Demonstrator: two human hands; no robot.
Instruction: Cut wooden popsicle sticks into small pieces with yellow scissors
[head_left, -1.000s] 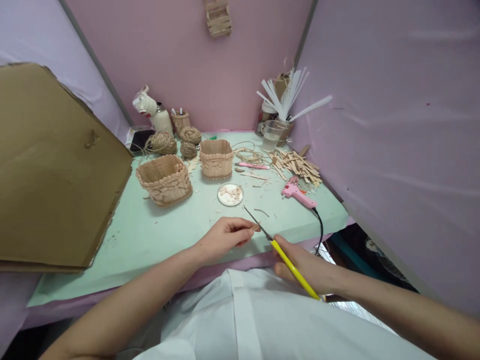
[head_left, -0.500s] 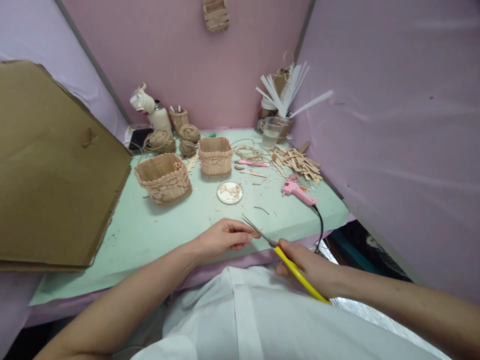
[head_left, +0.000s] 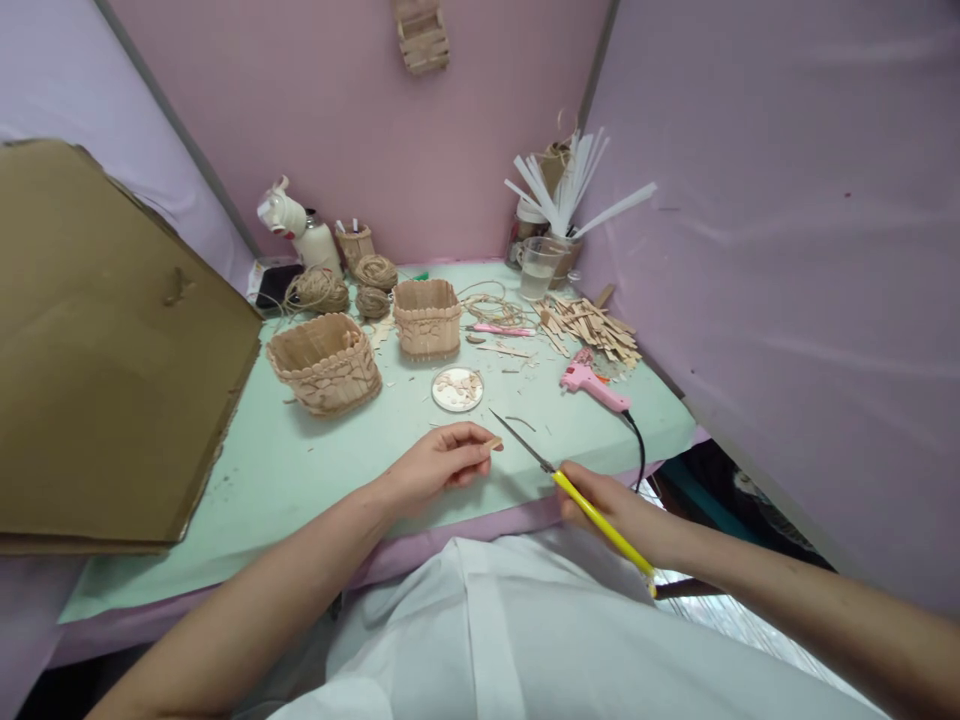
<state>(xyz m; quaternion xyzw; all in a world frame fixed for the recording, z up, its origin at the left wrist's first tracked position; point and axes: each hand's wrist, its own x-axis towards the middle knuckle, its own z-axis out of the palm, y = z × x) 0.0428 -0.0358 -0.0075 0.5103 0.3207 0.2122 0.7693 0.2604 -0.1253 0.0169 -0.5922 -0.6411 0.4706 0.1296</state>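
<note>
My left hand [head_left: 435, 462] pinches a small wooden stick piece [head_left: 493, 442] just above the near edge of the mint-green table [head_left: 300, 470]. My right hand [head_left: 615, 505] grips yellow-handled scissors [head_left: 570, 490], blades shut and pointing up-left, their tip a little right of the stick piece. A small round dish [head_left: 458, 388] with wooden bits lies just beyond both hands.
Two stick baskets [head_left: 326, 362] [head_left: 427, 316] stand mid-table. A pink glue gun [head_left: 592, 385] with a black cord lies at the right. Loose sticks [head_left: 592, 328], twine balls [head_left: 319, 288], a glass [head_left: 535, 268] and a bottle [head_left: 300, 225] line the back. A large cardboard sheet [head_left: 105, 350] leans at left.
The scissor blades, slightly apart half a second ago, are now shut and drawn a little away from the stick piece. My left hand has shifted slightly up and left.
</note>
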